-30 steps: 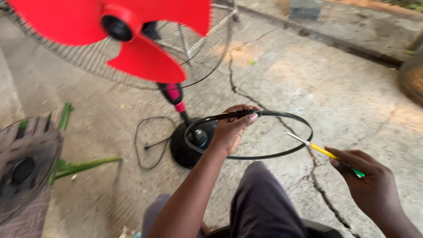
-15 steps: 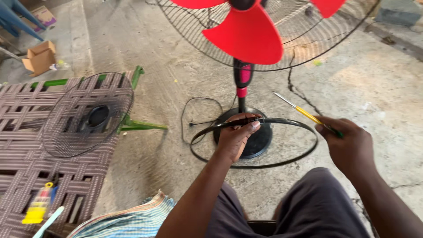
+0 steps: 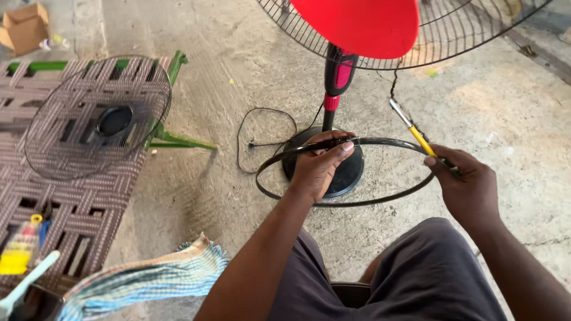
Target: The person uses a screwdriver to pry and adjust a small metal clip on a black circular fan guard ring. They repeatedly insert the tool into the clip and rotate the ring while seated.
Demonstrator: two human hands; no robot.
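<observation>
Two hands hold a thin black ring (image 3: 380, 201) over the concrete floor (image 3: 505, 119), in front of a standing fan. The left hand (image 3: 318, 166) is closed on the ring's far left arc, fingers curled over the band and thumb beneath. The right hand (image 3: 467, 184) grips the ring's right side and also pinches a yellow-handled screwdriver (image 3: 416, 134), whose metal tip points up and away toward the fan's rear grille (image 3: 476, 30). The ring hangs roughly level, above the fan's round black base (image 3: 351, 172), with its near arc sweeping just beyond the person's knees.

The fan's red blade (image 3: 357, 24) fills the top of the view, with the wire grille behind it and a black-and-red pole (image 3: 336, 77) running down to the base. A black cord (image 3: 262, 128) loops on the floor just left of the base.

To the left stands a woven bench (image 3: 83, 208) with a green frame, and a loose front grille (image 3: 98, 116) lies flat on it. A yellow object (image 3: 21, 246) sits at the bench's near corner; what it is cannot be told. A striped cloth (image 3: 143, 282) drapes near the person's left knee. A cardboard box (image 3: 24, 27) rests on the floor at the far left.
</observation>
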